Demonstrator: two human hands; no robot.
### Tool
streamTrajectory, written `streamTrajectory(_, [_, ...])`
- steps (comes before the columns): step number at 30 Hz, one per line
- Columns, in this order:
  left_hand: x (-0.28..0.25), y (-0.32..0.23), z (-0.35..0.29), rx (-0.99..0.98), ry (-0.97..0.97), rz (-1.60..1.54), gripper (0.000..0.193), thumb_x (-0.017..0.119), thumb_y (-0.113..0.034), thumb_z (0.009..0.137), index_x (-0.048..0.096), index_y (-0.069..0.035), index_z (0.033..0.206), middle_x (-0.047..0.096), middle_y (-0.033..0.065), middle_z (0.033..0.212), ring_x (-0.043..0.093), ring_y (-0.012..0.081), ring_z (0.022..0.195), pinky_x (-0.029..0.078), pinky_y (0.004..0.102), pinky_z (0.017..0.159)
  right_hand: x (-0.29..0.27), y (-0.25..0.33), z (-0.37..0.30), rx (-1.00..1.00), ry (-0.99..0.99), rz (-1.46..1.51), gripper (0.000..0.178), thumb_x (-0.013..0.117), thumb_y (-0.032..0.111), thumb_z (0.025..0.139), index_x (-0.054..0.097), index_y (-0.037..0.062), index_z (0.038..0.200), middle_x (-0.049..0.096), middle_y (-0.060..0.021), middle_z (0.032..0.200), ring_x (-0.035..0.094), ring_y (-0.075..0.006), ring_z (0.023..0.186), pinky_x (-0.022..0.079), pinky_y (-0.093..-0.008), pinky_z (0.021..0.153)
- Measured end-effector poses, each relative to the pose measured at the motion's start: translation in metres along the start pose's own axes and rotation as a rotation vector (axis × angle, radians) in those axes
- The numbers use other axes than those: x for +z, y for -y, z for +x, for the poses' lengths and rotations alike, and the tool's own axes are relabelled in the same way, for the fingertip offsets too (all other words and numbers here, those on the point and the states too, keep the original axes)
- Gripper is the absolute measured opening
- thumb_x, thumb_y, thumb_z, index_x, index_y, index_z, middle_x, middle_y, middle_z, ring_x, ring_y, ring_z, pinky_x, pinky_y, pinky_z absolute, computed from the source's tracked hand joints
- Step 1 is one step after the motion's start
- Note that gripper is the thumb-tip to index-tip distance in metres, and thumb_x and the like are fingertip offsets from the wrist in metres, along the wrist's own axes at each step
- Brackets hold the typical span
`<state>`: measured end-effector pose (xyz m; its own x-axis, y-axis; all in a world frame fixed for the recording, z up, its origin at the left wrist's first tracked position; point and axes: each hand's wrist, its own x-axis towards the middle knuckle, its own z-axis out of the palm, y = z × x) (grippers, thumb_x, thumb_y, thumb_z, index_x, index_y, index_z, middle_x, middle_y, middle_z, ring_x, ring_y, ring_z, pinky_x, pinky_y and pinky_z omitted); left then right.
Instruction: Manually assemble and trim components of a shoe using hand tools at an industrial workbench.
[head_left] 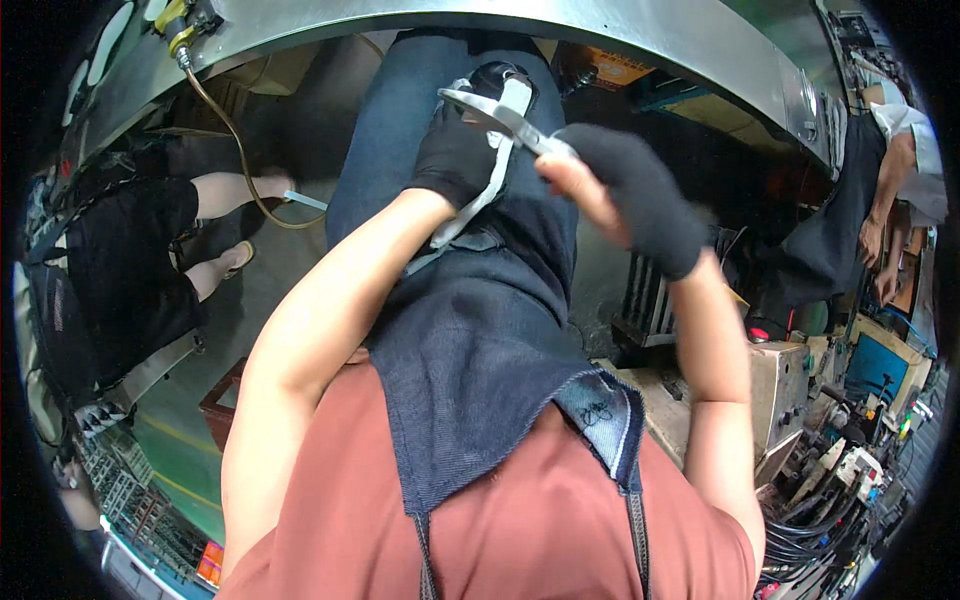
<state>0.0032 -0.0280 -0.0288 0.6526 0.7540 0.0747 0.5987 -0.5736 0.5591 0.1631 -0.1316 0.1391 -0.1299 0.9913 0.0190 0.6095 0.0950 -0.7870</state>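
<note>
A long metal table (330, 12) curves across the top of a crowded workshop, a seated worker's jeans (375, 135) running in under its near edge. A dark denim apron (470, 350) covers the worker's front over a brownish-red shirt (330, 480). Off the table's left end stands a person in black shorts (130, 265) and sandals; beyond its right end, another person's bare forearms (893, 180) reach downward. Beneath the right half of the table sits a carton with orange print (615, 70), while a thin hose (240, 145) drops from a yellow fitting (178, 28) at the near edge, toward the left corner.

Over the lap, just short of the middle of that near edge, the right grip (630, 190), in a black fingerless glove and blurred, is closed around the handle of a silver metal tool (505, 117), possibly a pair of shears. The left grip (455, 150), also black-gloved, is against a small dark piece (492, 76) behind the tool's head; its fingers are largely covered, so how far they close cannot be told. From the dark piece, a narrow white strip (488, 195) trails down past the left wrist onto the lap.
</note>
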Motion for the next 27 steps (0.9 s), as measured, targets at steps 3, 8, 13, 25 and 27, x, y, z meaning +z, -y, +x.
streamTrajectory(3, [-0.030, -0.016, -0.039, 0.179, 0.073, -0.103, 0.063, 0.060, -0.028, 0.088, 0.040, 0.007, 0.136, 0.029, 0.0279, 0.148, 0.027, 0.0444, 0.138, 0.027, 0.0449, 0.113, 0.058, -0.036, -0.024, 0.247, -0.041, 0.126, 0.039, 0.049, 0.034, 0.098, 0.061, -0.0029, 0.093, 0.062, -0.0231, 0.081, 0.062, -0.0293, 0.073, 0.048, -0.0368, 0.067])
streamTrajectory(8, [-0.048, -0.006, -0.127, -0.283, 0.051, -0.676, 0.060, 0.058, -0.025, 0.091, 0.038, 0.002, 0.140, 0.042, 0.0233, 0.142, 0.042, 0.0346, 0.131, 0.029, 0.0405, 0.111, 0.100, -0.063, -0.071, 0.822, 0.020, 0.418, 0.054, 0.044, 0.052, 0.098, 0.059, 0.0007, 0.085, 0.055, -0.0038, 0.069, 0.056, -0.0123, 0.060, 0.045, -0.0280, 0.057])
streamTrajectory(13, [-0.017, -0.017, -0.082, -0.482, 0.103, -0.547, 0.057, 0.055, -0.024, 0.094, 0.036, 0.007, 0.137, 0.054, 0.0272, 0.127, 0.050, 0.0338, 0.124, 0.037, 0.0375, 0.104, 0.086, -0.079, -0.085, 1.024, 0.147, 0.653, 0.054, 0.047, 0.055, 0.096, 0.060, 0.0028, 0.090, 0.055, -0.0024, 0.075, 0.057, -0.0106, 0.059, 0.046, -0.0267, 0.054])
streamTrajectory(25, [-0.023, -0.002, -0.089, -0.144, 0.093, -0.559, 0.097, 0.078, -0.037, 0.076, 0.022, 0.008, 0.142, 0.043, 0.0317, 0.135, 0.045, 0.0402, 0.128, 0.038, 0.0406, 0.104, 0.075, -0.053, -0.046, 0.507, -0.103, 0.154, 0.044, 0.049, 0.042, 0.099, 0.061, 0.0019, 0.084, 0.056, -0.0024, 0.065, 0.057, -0.0094, 0.060, 0.046, -0.0261, 0.055])
streamTrajectory(27, [-0.033, -0.010, -0.087, -0.169, 0.104, -0.615, 0.096, 0.080, -0.039, 0.072, 0.030, 0.004, 0.141, 0.044, 0.0256, 0.137, 0.043, 0.0366, 0.130, 0.031, 0.0397, 0.110, 0.096, -0.062, -0.050, 0.531, -0.127, 0.205, 0.042, 0.051, 0.042, 0.098, 0.061, 0.0027, 0.086, 0.057, -0.0017, 0.068, 0.057, -0.0094, 0.061, 0.046, -0.0258, 0.054])
